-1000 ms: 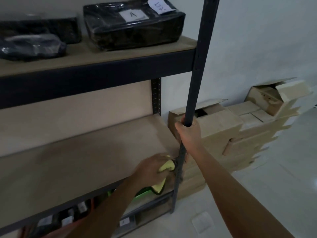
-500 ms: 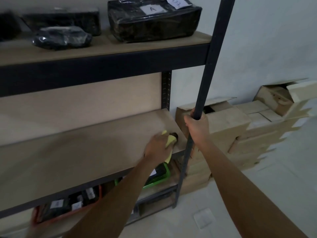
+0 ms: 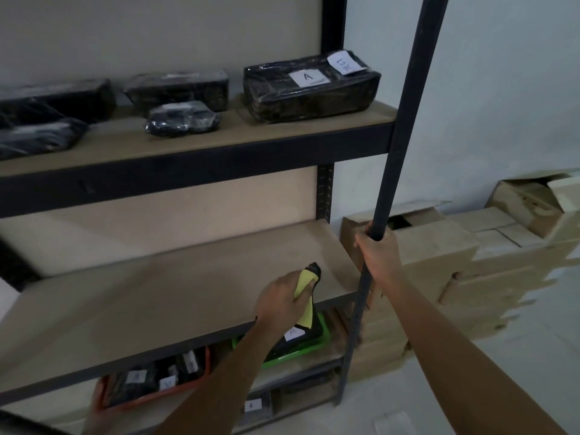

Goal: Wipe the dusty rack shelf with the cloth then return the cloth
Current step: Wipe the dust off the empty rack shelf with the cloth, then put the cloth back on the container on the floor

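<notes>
The bare wooden rack shelf (image 3: 163,296) runs across the middle of the view between dark metal rails. My left hand (image 3: 279,301) grips a yellow cloth with dark edging (image 3: 306,282) and holds it against the shelf near its front right corner. Part of the cloth hangs over the front edge below my fingers. My right hand (image 3: 378,255) is wrapped around the rack's front right upright post (image 3: 405,127) at shelf height.
The upper shelf (image 3: 219,142) carries several black wrapped packages, one labelled A (image 3: 309,87). Below are a green tray (image 3: 298,346) and an orange tray (image 3: 153,379) with dark items. Cardboard boxes (image 3: 455,277) are stacked against the wall right of the rack.
My left hand has carried the cloth from the shelf's front edge by the post up onto the shelf surface, a little back and left. My right hand keeps its hold on the post. The camera has tilted up.
</notes>
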